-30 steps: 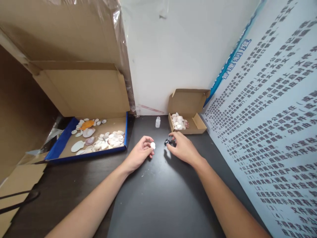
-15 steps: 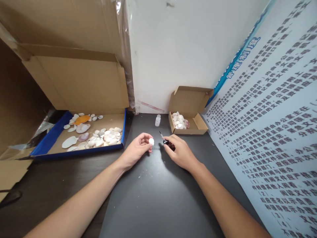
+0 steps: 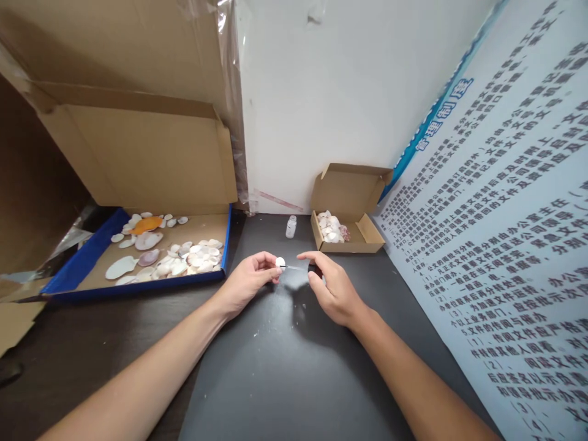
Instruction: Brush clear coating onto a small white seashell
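Note:
Between the thumb and fingers of my left hand (image 3: 252, 278) is a small white seashell (image 3: 280, 262). My right hand (image 3: 334, 285) grips the black cap (image 3: 314, 269) of a thin glue brush (image 3: 296, 267), its index finger stretched out above. The brush lies nearly level, pointing left, and its dark tip meets the shell's lower edge or passes just in front of it; I cannot tell which. Behind both hands stands a small clear bottle (image 3: 291, 227) with a pale label, upright and without a cap.
At the left, an open blue-edged cardboard box (image 3: 184, 222) holds many shells and an orange shell (image 3: 147, 225). A smaller open carton (image 3: 349, 247) with white shells stands at the back right. A white wall (image 3: 285, 110) and a printed poster (image 3: 505, 245) border the grey tabletop (image 3: 275, 380).
My right hand has turned the brush from pointing up and left to nearly level, bringing its tip to the shell. My left hand keeps hold of the shell. The view has shifted slightly.

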Demonstrator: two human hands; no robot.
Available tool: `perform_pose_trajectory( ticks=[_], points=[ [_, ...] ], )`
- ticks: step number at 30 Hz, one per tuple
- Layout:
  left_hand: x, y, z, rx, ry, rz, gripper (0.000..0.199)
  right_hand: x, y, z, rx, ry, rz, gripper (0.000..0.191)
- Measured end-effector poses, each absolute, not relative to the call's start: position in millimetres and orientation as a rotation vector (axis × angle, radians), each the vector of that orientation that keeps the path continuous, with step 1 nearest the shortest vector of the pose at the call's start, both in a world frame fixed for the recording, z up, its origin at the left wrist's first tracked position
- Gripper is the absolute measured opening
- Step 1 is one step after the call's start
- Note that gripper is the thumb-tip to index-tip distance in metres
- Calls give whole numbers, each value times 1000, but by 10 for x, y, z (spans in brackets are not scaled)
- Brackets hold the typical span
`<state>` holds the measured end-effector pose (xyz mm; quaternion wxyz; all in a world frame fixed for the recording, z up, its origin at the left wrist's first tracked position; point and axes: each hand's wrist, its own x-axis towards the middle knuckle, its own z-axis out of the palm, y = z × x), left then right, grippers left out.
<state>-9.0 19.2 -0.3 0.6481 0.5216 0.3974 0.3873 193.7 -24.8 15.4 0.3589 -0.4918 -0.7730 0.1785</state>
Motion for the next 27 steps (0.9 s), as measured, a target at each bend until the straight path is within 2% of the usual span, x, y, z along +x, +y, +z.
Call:
perform_pose_trajectory(
  ticks=[7,27],
  points=[
    [-72,170,35,1328,931,821,26,1913,-266,174,-1322,-1822,451,10],
    [-66,171,1,1430,896,770,33,1861,-298,195,-1226,-1731,280,8]
  ],
)
